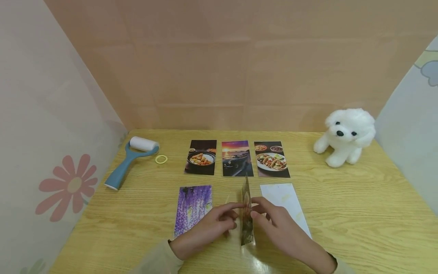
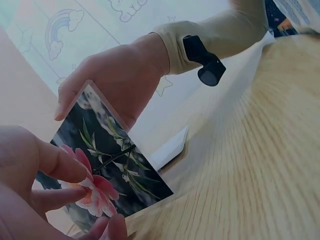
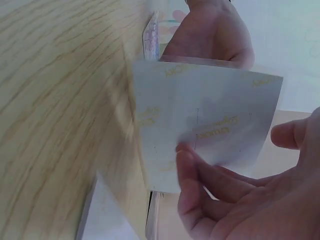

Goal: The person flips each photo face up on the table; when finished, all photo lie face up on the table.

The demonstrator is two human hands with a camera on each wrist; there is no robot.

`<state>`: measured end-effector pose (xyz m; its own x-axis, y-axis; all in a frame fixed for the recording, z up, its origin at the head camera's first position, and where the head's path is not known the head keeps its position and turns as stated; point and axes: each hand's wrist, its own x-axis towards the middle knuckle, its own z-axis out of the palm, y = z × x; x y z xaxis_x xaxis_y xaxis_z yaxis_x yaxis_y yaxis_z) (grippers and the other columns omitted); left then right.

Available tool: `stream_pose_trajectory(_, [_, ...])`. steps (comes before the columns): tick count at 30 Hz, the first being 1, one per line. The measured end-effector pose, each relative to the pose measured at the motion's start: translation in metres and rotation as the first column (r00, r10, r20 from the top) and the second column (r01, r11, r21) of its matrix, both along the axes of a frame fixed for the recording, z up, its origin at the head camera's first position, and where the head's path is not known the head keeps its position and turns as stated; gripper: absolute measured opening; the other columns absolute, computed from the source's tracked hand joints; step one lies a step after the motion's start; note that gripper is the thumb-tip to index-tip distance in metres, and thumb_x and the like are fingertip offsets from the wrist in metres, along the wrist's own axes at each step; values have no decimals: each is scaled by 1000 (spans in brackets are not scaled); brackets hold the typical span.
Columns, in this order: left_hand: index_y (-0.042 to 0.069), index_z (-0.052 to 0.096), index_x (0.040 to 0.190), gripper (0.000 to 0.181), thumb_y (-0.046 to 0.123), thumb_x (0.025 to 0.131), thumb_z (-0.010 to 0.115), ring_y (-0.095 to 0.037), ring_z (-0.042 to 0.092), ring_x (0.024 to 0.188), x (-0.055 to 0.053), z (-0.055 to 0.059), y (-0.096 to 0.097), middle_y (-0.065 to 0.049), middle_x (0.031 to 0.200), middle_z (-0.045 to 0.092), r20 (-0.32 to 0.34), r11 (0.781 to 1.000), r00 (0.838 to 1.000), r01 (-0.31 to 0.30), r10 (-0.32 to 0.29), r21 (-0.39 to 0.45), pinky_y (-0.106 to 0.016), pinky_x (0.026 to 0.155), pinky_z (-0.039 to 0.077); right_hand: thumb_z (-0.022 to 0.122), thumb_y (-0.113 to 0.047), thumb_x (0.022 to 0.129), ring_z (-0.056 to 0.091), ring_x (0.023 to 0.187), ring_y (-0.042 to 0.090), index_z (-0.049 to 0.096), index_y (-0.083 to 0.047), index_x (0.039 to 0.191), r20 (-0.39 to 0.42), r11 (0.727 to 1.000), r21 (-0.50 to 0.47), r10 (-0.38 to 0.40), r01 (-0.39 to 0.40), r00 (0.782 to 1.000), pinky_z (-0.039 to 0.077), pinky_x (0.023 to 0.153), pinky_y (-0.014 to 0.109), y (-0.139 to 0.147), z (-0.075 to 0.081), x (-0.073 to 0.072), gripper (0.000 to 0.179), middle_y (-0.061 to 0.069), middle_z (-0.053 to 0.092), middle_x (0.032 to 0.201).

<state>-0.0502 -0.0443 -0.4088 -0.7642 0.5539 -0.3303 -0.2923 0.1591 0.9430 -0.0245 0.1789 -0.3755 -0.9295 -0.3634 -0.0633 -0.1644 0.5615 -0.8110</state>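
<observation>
A photo card (image 1: 246, 224) stands on edge between the two hands, close over the table. Its picture side, a pink flower (image 2: 100, 192) among green leaves, faces left; its white back (image 3: 215, 112) with pale yellow lettering faces right. My left hand (image 1: 210, 225) touches the picture with outstretched fingers. On the other side, the fingertips of my right hand (image 1: 282, 228) press against the white back, its thumb apart from the card in the right wrist view. A purple flower photo (image 1: 192, 205) lies beside the left hand, and a face-down white card (image 1: 282, 196) lies partly behind the right hand.
Behind the hands lie three photos in a row: a food bowl (image 1: 201, 158), a car at sunset (image 1: 236, 156) and a taco plate (image 1: 272, 160). A blue-handled lint roller (image 1: 124, 167) and yellow ring (image 1: 161, 159) lie left. A white plush dog (image 1: 349, 139) sits right.
</observation>
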Motion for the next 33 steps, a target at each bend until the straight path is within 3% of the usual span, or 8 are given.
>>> stream_pose_trajectory(5, [29,59,142,52,8,93,59,-22,55,101,-1,1,-2,-8,123,55,-135,993,990,18,-34,-114,-39,78,48,46,-29,109,64,94,17,47,-4,143,-5,999,-47,-17,17,1000,50,73,33,4,-2,0,43,5,71,115])
stream_pose_trajectory(8, [30,57,144,57,10,90,61,-22,51,102,0,3,-3,-8,122,52,-198,985,979,18,-52,-169,-41,81,44,47,-25,109,67,76,21,44,-5,145,27,995,-98,-34,36,999,53,67,35,5,-3,0,42,12,70,119])
stream_pose_trajectory(11, [32,56,145,61,11,88,63,-22,48,98,1,5,-4,-8,117,49,-242,976,968,8,-62,-216,-40,80,42,49,-21,107,69,79,22,45,-8,145,41,988,-134,-75,80,996,55,72,39,6,-5,1,40,15,69,120])
stream_pose_trajectory(15, [31,52,148,63,14,88,64,-21,48,101,2,6,-3,-5,116,50,-279,969,958,-4,-68,-247,-40,81,45,52,-20,106,65,114,27,48,-12,144,46,974,-172,-143,149,989,50,91,50,6,-6,3,39,16,68,122])
stream_pose_trajectory(17, [25,51,149,63,14,89,65,-20,50,104,2,6,-3,-4,119,53,-286,969,957,-16,-57,-247,-40,84,47,53,-19,106,64,114,29,48,-12,145,58,965,-196,-164,172,985,50,92,51,5,-6,3,40,17,67,122])
stream_pose_trajectory(21, [9,45,151,63,11,91,64,-21,55,108,-1,3,-5,-5,125,56,-215,982,976,-65,25,-177,-40,85,50,55,-18,106,65,86,18,46,-16,147,80,949,-228,-206,219,975,52,75,36,5,-7,3,42,18,68,123])
stream_pose_trajectory(25, [-8,37,150,67,6,90,63,-22,60,105,-5,0,-7,-12,126,59,-76,988,986,-151,148,-33,-38,80,53,55,-15,106,37,53,13,45,-19,148,88,926,-289,-226,242,970,38,48,30,6,-9,4,44,18,69,118])
stream_pose_trajectory(33, [-14,41,145,65,3,86,64,-18,59,97,-4,2,-11,-15,118,57,31,975,976,-216,214,59,-33,80,52,55,-9,105,31,41,9,47,-12,146,-53,902,-379,-245,207,968,31,37,28,7,-17,6,42,7,71,91])
